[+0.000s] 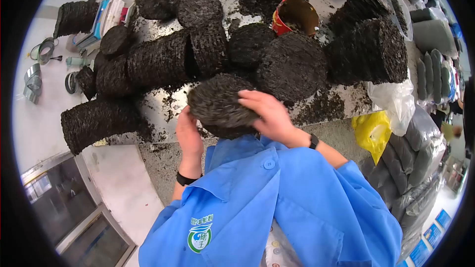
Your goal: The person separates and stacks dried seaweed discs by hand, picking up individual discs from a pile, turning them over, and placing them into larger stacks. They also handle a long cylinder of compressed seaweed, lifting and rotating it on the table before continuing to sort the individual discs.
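Observation:
A round, dark stack of dried seaweed cakes [220,100] sits at the table's front edge, close to my chest. It is slightly blurred. My left hand [189,131] grips its left side, fingers pointing up along the rim. Over the right side lies my right hand [269,116], its fingers bent across the top and edge. Just behind are a broad round seaweed stack [293,66] and a smaller one [250,44]. The underside of the held stack is hidden.
Rows of seaweed stacks [158,57] lie on the left, with more stacks [368,52] at right. A red tub [295,16] stands at the back. Loose flakes cover the table [166,101]. Yellow [373,133] and clear bags [396,101] hang off the right edge.

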`<state>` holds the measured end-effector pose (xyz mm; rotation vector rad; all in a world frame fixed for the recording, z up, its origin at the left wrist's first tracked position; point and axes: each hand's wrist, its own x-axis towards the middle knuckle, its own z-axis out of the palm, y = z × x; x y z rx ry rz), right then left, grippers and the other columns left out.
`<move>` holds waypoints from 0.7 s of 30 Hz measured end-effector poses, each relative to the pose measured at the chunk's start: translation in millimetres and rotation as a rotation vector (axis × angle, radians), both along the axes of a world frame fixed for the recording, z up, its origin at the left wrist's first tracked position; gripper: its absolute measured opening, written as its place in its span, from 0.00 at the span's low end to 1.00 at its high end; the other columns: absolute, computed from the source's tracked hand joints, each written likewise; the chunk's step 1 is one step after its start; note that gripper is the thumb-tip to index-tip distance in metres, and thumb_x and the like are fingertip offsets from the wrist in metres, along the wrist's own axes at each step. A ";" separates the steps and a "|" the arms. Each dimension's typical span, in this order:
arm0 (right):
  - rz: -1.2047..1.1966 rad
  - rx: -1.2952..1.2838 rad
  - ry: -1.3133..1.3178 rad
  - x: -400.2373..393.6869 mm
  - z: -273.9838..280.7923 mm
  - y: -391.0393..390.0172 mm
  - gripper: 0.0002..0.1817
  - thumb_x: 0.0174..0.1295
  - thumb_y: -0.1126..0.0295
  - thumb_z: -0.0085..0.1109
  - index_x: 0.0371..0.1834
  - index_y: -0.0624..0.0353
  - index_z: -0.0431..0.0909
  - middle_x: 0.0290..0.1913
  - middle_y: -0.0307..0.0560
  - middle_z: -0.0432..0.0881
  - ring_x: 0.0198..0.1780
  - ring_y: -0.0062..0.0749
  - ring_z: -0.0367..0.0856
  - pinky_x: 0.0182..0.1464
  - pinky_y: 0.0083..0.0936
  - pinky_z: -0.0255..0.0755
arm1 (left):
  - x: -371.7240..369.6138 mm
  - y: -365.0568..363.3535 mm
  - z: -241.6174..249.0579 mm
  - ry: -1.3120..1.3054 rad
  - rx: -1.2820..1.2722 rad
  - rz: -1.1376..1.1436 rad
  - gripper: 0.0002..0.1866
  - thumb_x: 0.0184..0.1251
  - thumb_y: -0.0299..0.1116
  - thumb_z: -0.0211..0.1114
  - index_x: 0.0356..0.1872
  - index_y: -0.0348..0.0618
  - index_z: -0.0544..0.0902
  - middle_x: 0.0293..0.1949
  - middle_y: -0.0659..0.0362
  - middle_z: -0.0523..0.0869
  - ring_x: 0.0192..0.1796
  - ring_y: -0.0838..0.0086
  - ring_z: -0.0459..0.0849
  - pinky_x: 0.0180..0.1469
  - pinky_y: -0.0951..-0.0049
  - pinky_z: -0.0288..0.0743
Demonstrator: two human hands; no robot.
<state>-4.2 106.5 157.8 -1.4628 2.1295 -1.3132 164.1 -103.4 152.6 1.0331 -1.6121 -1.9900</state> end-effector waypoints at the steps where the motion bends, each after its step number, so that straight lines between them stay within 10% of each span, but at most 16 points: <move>1: -0.095 -0.108 -0.004 -6.6 1.6 6.4 0.30 0.50 0.75 0.72 0.61 0.63 0.78 0.62 0.55 0.82 0.66 0.51 0.78 0.68 0.40 0.73 | -0.7 0.3 -3.2 -0.249 -0.308 -0.061 0.33 0.74 0.39 0.64 0.73 0.33 0.66 0.68 0.45 0.73 0.70 0.60 0.73 0.71 0.62 0.68; 5: -0.785 -0.035 -0.514 -39.4 42.4 51.9 0.17 0.67 0.74 0.66 0.58 0.65 0.79 0.51 0.50 0.85 0.55 0.41 0.83 0.60 0.29 0.75 | 0.7 4.3 -21.7 -0.691 -0.720 -0.347 0.50 0.47 0.46 0.85 0.68 0.29 0.69 0.65 0.41 0.73 0.67 0.47 0.71 0.71 0.53 0.67; 7: -0.823 -0.337 -0.372 -65.6 21.8 65.9 0.24 0.67 0.72 0.68 0.63 0.66 0.74 0.55 0.51 0.81 0.56 0.40 0.80 0.62 0.33 0.73 | -4.9 7.8 -18.0 -0.719 -0.758 -0.307 0.50 0.45 0.45 0.86 0.66 0.29 0.69 0.63 0.41 0.73 0.66 0.47 0.72 0.70 0.52 0.67; 8: -0.935 -0.055 0.129 -69.3 22.0 76.3 0.32 0.60 0.72 0.73 0.67 0.66 0.70 0.58 0.54 0.79 0.59 0.44 0.78 0.64 0.37 0.71 | -7.1 10.2 -17.5 -0.759 -0.804 -0.263 0.50 0.43 0.45 0.87 0.64 0.29 0.70 0.61 0.41 0.74 0.65 0.46 0.72 0.69 0.51 0.67; 13: 0.052 0.204 -0.015 -5.6 26.8 24.8 0.48 0.41 0.65 0.81 0.71 0.58 0.70 0.72 0.57 0.72 0.75 0.53 0.67 0.76 0.49 0.62 | -16.6 12.3 -8.7 -0.757 -0.928 -0.183 0.45 0.44 0.40 0.87 0.59 0.31 0.70 0.57 0.43 0.77 0.62 0.54 0.76 0.66 0.56 0.71; 15: 0.216 0.239 0.049 16.0 8.8 5.2 0.57 0.41 0.65 0.81 0.79 0.57 0.59 0.81 0.59 0.56 0.83 0.52 0.51 0.83 0.49 0.49 | -18.9 7.7 -1.2 -0.418 -0.353 -0.029 0.38 0.53 0.35 0.83 0.59 0.30 0.70 0.56 0.45 0.81 0.59 0.63 0.80 0.62 0.62 0.75; 19: 0.113 0.133 0.157 8.4 -2.7 -1.7 0.41 0.45 0.81 0.68 0.70 0.58 0.73 0.71 0.57 0.74 0.75 0.51 0.68 0.77 0.45 0.63 | -17.7 0.9 36.9 0.244 0.547 0.055 0.24 0.73 0.33 0.67 0.63 0.31 0.71 0.58 0.52 0.81 0.59 0.68 0.81 0.59 0.67 0.77; 21: -0.228 -0.083 -0.185 2.3 23.6 17.7 0.31 0.50 0.89 0.60 0.61 0.58 0.80 0.57 0.52 0.86 0.58 0.49 0.85 0.59 0.37 0.80 | -9.0 -6.7 2.9 -0.051 0.126 0.001 0.28 0.71 0.37 0.70 0.64 0.32 0.71 0.59 0.50 0.80 0.61 0.65 0.80 0.61 0.64 0.76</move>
